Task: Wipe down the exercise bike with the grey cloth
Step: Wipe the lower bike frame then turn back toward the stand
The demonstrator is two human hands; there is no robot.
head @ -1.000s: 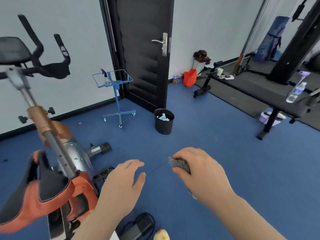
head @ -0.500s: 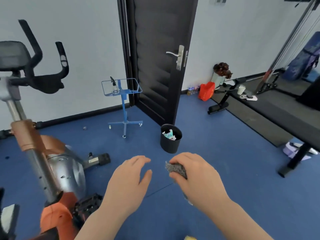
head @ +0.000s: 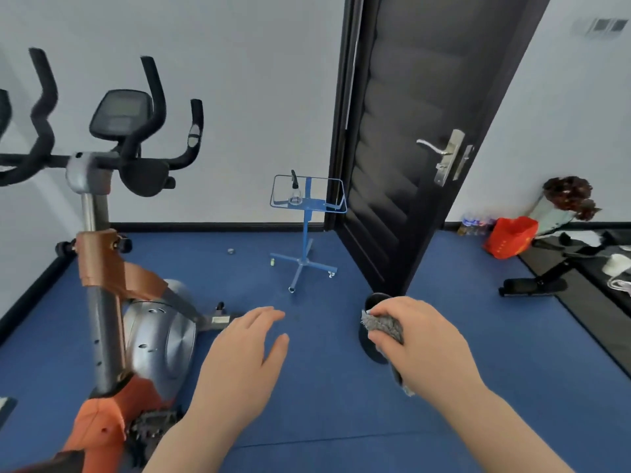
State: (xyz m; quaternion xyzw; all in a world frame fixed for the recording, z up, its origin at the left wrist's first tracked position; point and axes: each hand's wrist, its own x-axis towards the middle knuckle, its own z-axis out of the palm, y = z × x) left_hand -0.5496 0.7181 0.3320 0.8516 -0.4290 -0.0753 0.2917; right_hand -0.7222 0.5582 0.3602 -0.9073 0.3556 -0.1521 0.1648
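Note:
The exercise bike point(head: 102, 288) stands at the left: black handlebars and a console on top, a silver and copper post, a silver flywheel housing, an orange frame at the bottom. My right hand point(head: 423, 346) is closed around the bunched grey cloth point(head: 384, 327), out over the blue floor to the right of the bike. My left hand point(head: 246, 353) hovers palm down with fingers apart, holding nothing, just right of the flywheel housing. Neither hand touches the bike.
A black bin point(head: 372, 339) sits partly hidden behind my right hand. A blue wheeled stand point(head: 307, 233) is at the back wall beside an open dark door point(head: 403, 148). A red bag point(head: 510, 235) and a black bench point(head: 553, 278) are at the right.
The view has turned left and risen, bringing the bike's handlebars and console into the frame and dropping the saddle out. Both hands keep their pose, the right still gripping the cloth.

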